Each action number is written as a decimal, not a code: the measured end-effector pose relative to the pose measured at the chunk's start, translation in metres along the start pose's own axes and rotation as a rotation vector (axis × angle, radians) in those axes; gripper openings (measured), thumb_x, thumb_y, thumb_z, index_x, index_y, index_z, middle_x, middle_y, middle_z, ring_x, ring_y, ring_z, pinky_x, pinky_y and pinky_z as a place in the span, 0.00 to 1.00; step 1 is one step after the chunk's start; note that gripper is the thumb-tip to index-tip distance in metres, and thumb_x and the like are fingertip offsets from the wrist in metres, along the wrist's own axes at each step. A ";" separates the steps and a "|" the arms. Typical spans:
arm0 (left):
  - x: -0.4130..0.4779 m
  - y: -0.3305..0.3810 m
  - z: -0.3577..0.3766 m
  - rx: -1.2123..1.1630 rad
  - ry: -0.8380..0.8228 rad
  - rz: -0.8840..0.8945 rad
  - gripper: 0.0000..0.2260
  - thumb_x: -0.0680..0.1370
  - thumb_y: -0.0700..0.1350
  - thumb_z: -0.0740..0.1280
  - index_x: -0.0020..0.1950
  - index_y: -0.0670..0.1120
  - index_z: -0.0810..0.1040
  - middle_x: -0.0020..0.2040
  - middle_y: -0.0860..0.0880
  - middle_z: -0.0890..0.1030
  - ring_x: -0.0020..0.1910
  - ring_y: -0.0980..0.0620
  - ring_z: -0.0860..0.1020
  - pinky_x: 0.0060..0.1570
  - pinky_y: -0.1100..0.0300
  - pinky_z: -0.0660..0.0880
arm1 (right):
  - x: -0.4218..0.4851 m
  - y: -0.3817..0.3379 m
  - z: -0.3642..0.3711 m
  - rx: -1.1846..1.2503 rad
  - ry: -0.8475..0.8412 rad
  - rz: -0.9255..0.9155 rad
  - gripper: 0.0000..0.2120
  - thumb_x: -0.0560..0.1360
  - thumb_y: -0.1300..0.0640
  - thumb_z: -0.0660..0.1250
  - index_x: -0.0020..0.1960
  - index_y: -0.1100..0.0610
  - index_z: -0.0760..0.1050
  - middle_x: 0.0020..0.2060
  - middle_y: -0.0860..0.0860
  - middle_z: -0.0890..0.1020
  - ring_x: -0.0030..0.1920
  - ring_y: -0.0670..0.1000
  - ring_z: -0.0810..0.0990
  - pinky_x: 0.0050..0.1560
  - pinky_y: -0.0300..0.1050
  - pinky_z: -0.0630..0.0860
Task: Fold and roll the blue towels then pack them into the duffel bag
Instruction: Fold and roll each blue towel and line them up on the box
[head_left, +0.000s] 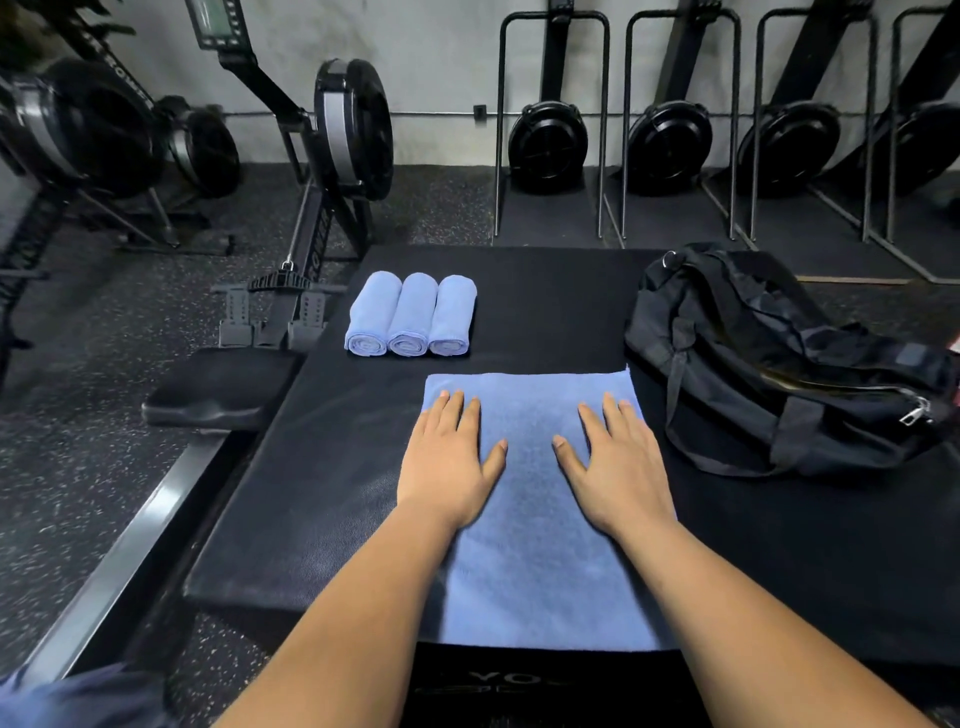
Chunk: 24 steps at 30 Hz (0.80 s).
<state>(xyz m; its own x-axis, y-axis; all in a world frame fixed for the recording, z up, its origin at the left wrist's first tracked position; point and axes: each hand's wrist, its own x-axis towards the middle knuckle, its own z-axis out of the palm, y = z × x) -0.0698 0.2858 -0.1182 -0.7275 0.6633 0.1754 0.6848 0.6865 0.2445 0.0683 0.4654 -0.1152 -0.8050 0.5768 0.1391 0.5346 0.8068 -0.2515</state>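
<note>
A blue towel (535, 545) lies flat and lengthwise on a black padded platform (332, 467), in front of me. My left hand (449, 462) rests palm down on its left part, fingers straight. My right hand (618, 465) presses flat on its right part the same way. Three rolled blue towels (410, 315) lie side by side at the platform's far left, touching each other. A black duffel bag (779, 358) sits on the platform's right side, its zipper open along the top.
A rowing machine (332, 156) with its seat (221, 387) and rail stands left of the platform. More rowers stand upright against the back wall (670, 145). Speckled rubber floor surrounds the platform.
</note>
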 end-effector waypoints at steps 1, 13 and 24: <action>-0.003 0.001 0.000 0.011 0.087 0.057 0.24 0.83 0.60 0.57 0.71 0.46 0.76 0.72 0.45 0.75 0.73 0.43 0.70 0.69 0.49 0.69 | -0.002 0.002 0.001 0.047 0.080 -0.044 0.28 0.83 0.36 0.52 0.75 0.50 0.73 0.78 0.53 0.69 0.79 0.56 0.64 0.75 0.53 0.65; -0.064 0.033 -0.013 0.084 -0.179 0.087 0.31 0.83 0.61 0.46 0.81 0.46 0.65 0.83 0.42 0.60 0.84 0.42 0.54 0.81 0.47 0.53 | -0.065 -0.028 -0.005 -0.075 -0.127 -0.066 0.37 0.81 0.35 0.38 0.84 0.52 0.55 0.85 0.53 0.51 0.84 0.57 0.47 0.82 0.57 0.50; -0.135 -0.023 -0.026 0.168 -0.194 0.230 0.36 0.83 0.70 0.38 0.87 0.52 0.46 0.86 0.51 0.41 0.85 0.51 0.38 0.83 0.51 0.41 | -0.128 0.025 -0.029 -0.159 -0.188 -0.271 0.41 0.79 0.29 0.34 0.86 0.47 0.47 0.85 0.47 0.45 0.84 0.49 0.42 0.81 0.47 0.45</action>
<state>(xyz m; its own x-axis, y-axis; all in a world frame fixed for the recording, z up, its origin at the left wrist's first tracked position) 0.0117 0.1733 -0.1228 -0.5430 0.8395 0.0192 0.8389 0.5413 0.0568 0.1922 0.4153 -0.1115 -0.9482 0.3177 -0.0020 0.3169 0.9454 -0.0760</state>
